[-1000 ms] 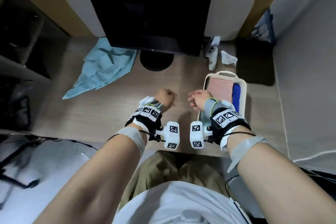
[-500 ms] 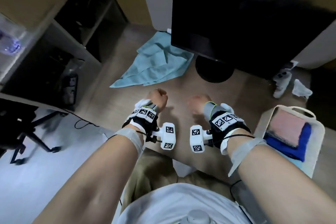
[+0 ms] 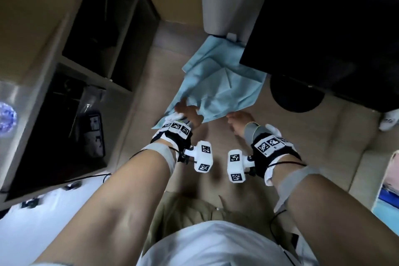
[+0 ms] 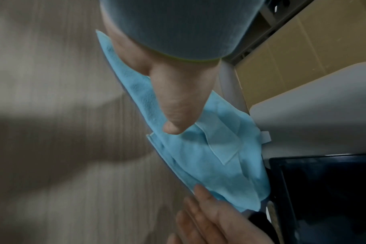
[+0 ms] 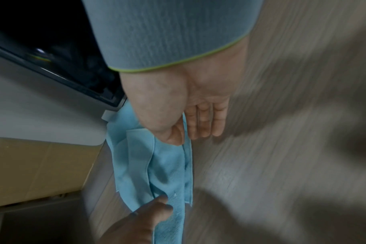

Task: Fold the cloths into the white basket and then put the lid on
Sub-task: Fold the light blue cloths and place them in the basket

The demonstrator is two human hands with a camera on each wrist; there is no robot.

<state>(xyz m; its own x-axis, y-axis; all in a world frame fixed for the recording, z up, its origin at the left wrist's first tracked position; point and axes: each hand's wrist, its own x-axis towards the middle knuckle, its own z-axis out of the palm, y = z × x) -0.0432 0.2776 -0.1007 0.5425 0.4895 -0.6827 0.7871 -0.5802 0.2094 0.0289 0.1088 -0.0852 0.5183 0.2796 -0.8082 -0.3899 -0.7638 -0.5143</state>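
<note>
A crumpled light blue cloth (image 3: 224, 86) lies on the wooden desk, its far corner tucked under the monitor. My left hand (image 3: 187, 112) rests on the cloth's near left corner. In the left wrist view the thumb (image 4: 178, 102) lies straight on the cloth (image 4: 219, 156), and the fingers are hidden. My right hand (image 3: 238, 120) touches the cloth's near edge. Its fingers (image 5: 205, 125) are straight, with the thumb against the cloth (image 5: 169, 168). The white basket (image 3: 387, 170) is cut off by the right edge, with pink and blue cloth in it.
A black monitor (image 3: 323, 39) on a round base (image 3: 295, 97) overhangs the cloth's right side. A pale rounded panel (image 3: 228, 6) leans behind it. A dark shelf unit (image 3: 86, 71) borders the desk on the left. A white controller (image 3: 388, 121) lies at the right.
Both hands were fists near the desk's front edge; they have reached forward and opened onto the blue cloth. The head view has swung left, pushing the basket to the right edge.
</note>
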